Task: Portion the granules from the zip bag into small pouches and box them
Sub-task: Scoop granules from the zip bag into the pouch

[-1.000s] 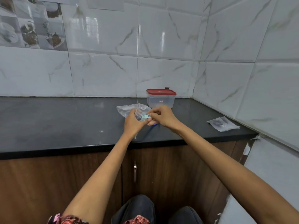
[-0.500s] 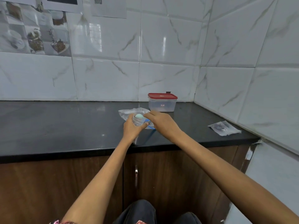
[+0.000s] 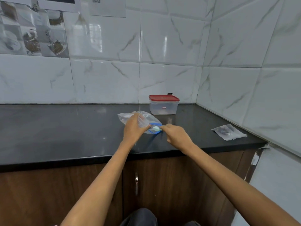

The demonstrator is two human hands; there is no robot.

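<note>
dark counter [image 3: 65,128] in a tiled corner, both hands on a zip bag [image 3: 143,119].

the bag lies flat on the counter just in front of a clear box [image 3: 163,106] with a red lid, which stands closed by the back wall. the left hand [image 3: 134,128] rests over the bag's middle, fingers curled down onto the plastic. the right hand [image 3: 176,136] pinches at the blue zip end, beside a small pale-green piece, perhaps the slider; it is too blurred to be sure. a small pouch [image 3: 228,132] with something dark inside lies well apart on the right, near the side wall. brown cabinet doors below.
</note>
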